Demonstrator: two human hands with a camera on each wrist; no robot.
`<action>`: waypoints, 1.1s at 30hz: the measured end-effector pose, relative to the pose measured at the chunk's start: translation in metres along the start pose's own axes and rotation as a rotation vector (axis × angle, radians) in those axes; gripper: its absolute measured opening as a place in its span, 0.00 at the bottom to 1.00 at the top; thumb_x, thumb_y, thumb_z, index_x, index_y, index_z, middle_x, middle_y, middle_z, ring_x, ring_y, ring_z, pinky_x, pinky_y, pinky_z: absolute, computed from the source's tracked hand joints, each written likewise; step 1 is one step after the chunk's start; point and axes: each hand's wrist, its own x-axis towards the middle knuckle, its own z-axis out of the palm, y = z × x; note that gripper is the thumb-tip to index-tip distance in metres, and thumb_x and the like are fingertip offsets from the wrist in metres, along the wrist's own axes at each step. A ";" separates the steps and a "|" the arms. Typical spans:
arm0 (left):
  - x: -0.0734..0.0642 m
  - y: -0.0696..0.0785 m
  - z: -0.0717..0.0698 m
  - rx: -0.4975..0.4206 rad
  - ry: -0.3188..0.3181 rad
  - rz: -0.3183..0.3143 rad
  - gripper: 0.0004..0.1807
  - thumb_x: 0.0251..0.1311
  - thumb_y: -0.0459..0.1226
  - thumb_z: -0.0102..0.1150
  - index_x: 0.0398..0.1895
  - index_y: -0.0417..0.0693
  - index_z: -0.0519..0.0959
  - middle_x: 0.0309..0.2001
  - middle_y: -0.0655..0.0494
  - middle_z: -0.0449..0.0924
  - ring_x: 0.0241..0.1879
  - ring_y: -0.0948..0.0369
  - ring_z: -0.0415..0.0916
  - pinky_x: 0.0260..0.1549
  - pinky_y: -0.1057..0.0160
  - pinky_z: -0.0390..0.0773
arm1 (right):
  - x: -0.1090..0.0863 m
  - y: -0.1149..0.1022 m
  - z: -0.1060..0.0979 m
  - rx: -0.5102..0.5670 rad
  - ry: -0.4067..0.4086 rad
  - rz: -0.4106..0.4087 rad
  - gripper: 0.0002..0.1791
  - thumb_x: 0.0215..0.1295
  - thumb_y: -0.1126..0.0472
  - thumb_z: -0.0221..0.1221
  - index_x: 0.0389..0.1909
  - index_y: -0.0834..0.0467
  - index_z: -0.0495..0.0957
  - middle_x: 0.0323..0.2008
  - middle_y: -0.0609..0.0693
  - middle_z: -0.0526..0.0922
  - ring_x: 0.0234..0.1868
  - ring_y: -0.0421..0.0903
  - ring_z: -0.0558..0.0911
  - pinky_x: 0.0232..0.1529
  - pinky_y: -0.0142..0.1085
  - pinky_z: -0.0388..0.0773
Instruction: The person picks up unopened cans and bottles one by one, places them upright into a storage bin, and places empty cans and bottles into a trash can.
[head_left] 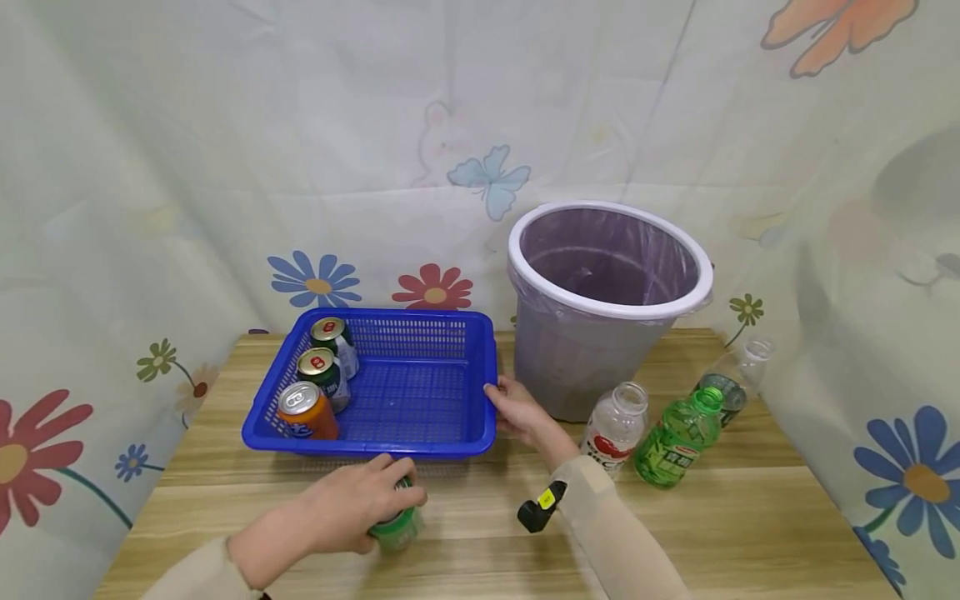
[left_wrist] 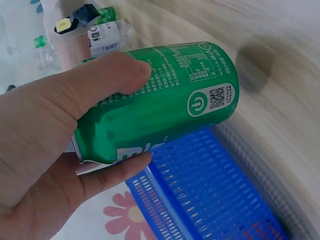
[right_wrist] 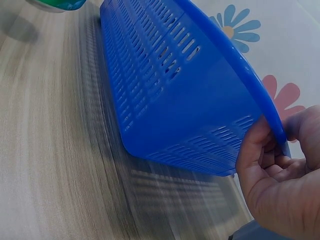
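Observation:
My left hand [head_left: 360, 504] grips a green drink can [left_wrist: 165, 100] from above, just in front of the basket. In the left wrist view the thumb lies along the can's printed side and a finger runs along the opposite side. My right hand [head_left: 517, 408] pinches the right rim of a blue plastic basket [right_wrist: 185, 95], thumb and fingers curled over its edge. Inside the basket, along its left side, stand an orange can [head_left: 309, 410] and two dark green cans [head_left: 324, 379] with gold tops.
A grey bin [head_left: 577, 358] with a white rim and clear liner stands behind right. Near it on the wooden table [head_left: 480, 550] are a clear bottle with a red label [head_left: 617, 425], a green bottle [head_left: 678, 442] and another clear bottle [head_left: 738, 375], all uncapped. A flowered curtain hangs behind.

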 end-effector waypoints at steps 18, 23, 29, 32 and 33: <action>0.000 -0.002 -0.028 0.097 -0.038 0.028 0.37 0.31 0.46 0.77 0.49 0.60 0.68 0.48 0.55 0.68 0.40 0.59 0.70 0.31 0.65 0.78 | 0.000 0.000 0.000 0.004 -0.007 0.000 0.21 0.72 0.60 0.41 0.61 0.68 0.58 0.53 0.69 0.72 0.50 0.62 0.77 0.41 0.46 0.81; 0.001 -0.003 -0.037 0.087 -0.050 0.018 0.36 0.33 0.46 0.76 0.50 0.60 0.68 0.48 0.56 0.68 0.39 0.59 0.69 0.31 0.66 0.77 | 0.001 0.001 -0.001 0.003 -0.015 -0.006 0.21 0.72 0.60 0.41 0.60 0.68 0.58 0.53 0.69 0.71 0.49 0.61 0.78 0.41 0.45 0.81; 0.000 -0.007 -0.049 0.095 -0.062 -0.006 0.36 0.35 0.45 0.75 0.51 0.60 0.67 0.48 0.55 0.68 0.39 0.59 0.69 0.30 0.67 0.78 | 0.001 0.000 -0.001 0.007 -0.016 -0.009 0.21 0.72 0.60 0.41 0.61 0.68 0.58 0.54 0.69 0.71 0.49 0.60 0.78 0.41 0.46 0.80; 0.000 -0.009 -0.056 0.091 -0.071 -0.019 0.36 0.35 0.45 0.75 0.51 0.61 0.67 0.49 0.55 0.68 0.39 0.59 0.70 0.29 0.67 0.78 | 0.001 0.001 -0.001 0.008 -0.011 -0.016 0.20 0.72 0.61 0.42 0.60 0.68 0.59 0.52 0.69 0.72 0.46 0.58 0.80 0.40 0.45 0.81; 0.000 -0.009 -0.059 0.087 -0.074 -0.024 0.36 0.36 0.45 0.75 0.52 0.61 0.67 0.49 0.55 0.68 0.39 0.59 0.70 0.29 0.67 0.78 | 0.001 0.001 -0.001 0.007 -0.011 -0.017 0.20 0.72 0.61 0.42 0.60 0.68 0.59 0.52 0.69 0.72 0.45 0.57 0.80 0.40 0.45 0.81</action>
